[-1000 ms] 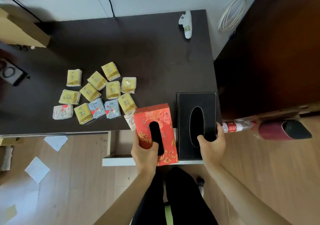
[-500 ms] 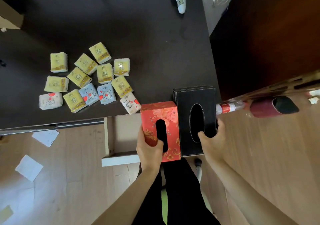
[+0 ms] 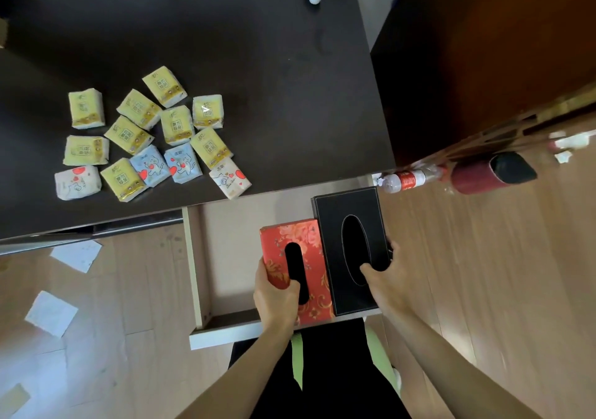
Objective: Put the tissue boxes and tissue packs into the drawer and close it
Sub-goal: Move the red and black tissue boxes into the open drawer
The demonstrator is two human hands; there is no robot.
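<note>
Tissue boxes (image 3: 322,257) over open drawer (image 3: 225,257)

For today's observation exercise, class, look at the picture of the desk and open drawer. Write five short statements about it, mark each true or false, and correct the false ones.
1. The left hand holds the red tissue box. True.
2. The black tissue box lies on the desk top. False: the right hand holds it over the open drawer, beside the red box.
3. The small tissue packs are already in the drawer. False: they all lie on the dark desk.
4. The drawer is pulled out. True.
5. Most packs are blue. False: most are yellow; only two are blue.
</note>
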